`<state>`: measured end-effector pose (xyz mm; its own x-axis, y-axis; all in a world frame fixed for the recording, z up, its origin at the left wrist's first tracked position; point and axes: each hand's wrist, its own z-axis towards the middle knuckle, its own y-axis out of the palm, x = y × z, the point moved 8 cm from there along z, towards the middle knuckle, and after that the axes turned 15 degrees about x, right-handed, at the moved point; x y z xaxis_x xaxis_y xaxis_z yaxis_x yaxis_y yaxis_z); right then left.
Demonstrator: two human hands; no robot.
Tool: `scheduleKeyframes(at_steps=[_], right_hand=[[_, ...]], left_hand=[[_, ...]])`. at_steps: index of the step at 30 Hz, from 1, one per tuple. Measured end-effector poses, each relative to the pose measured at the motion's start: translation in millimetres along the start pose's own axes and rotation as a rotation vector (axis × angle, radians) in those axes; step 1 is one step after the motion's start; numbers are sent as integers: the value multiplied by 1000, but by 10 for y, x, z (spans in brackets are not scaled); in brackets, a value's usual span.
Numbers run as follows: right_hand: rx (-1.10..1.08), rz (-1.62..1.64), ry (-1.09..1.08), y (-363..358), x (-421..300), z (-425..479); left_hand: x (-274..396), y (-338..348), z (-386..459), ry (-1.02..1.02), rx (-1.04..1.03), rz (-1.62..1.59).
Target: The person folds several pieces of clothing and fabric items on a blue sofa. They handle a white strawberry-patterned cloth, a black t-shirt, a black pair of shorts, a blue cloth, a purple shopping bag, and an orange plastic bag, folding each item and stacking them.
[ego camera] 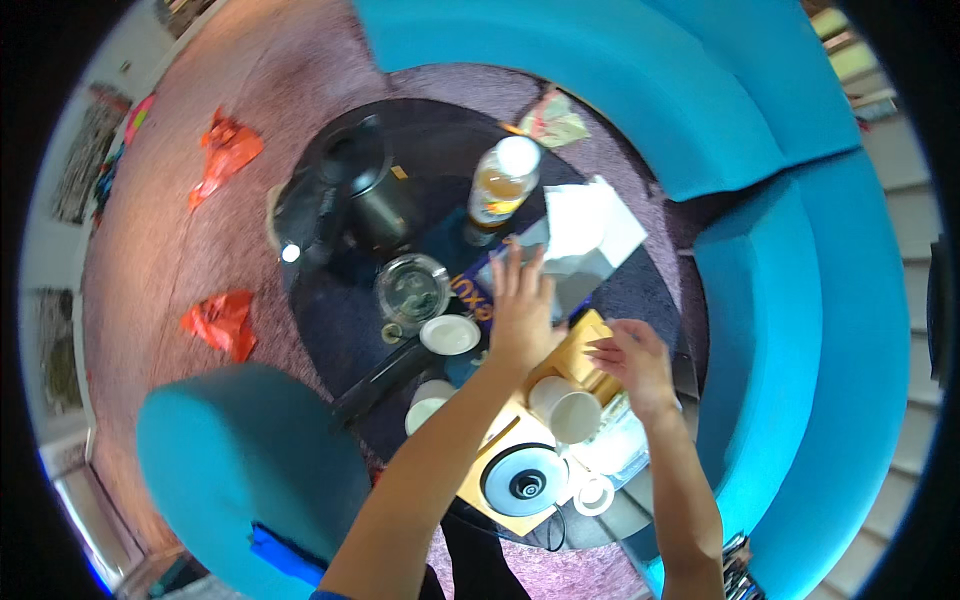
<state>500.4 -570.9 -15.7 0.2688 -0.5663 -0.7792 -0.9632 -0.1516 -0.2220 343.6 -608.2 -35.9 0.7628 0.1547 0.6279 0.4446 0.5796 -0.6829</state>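
My left hand (521,315) lies with spread fingers over a grey and purple printed package (585,274) on the round dark glass table (337,300). To its right, my right hand (634,356) is half curled beside a yellow item (577,349); whether its fingers pinch something is unclear. White sheets (589,221) lie across the package's far part. Below the hands a white cup (566,411) stands near a wooden tray (476,491) bearing a round kettle base (525,480). A white ring-shaped item (594,496) is next to the base.
A bottle with amber liquid (501,184), a dark metallic pot (381,210), a clear glass ashtray (412,291) and a white lid or dish (450,334) occupy the table. A teal curved sofa (787,300) and a teal stool (247,465) border it. Red plastic bags (225,322) lie on carpet.
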Motion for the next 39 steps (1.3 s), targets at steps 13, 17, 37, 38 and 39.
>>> scheduleKeyframes(at_steps=[13, 17, 37, 38, 39], right_hand=[[-310, 178, -379, 1043, 57, -2237], [-517, 17, -222, 1649, 958, -2989], [-122, -699, 299, 82, 6387, -4109], [-105, -846, 175, -169, 6868, -3821], [-109, -983, 196, -76, 6953, -3901]], left_hand=[[-351, -2211, -1056, -290, 387, -331], [-1035, -3280, -2305, -603, 523, -242], [-664, -3018, -8255, -1492, 172, -487], [-731, -2727, -8520, -1515, 139, -498], [-894, -2575, -8790, -1548, 124, -466]])
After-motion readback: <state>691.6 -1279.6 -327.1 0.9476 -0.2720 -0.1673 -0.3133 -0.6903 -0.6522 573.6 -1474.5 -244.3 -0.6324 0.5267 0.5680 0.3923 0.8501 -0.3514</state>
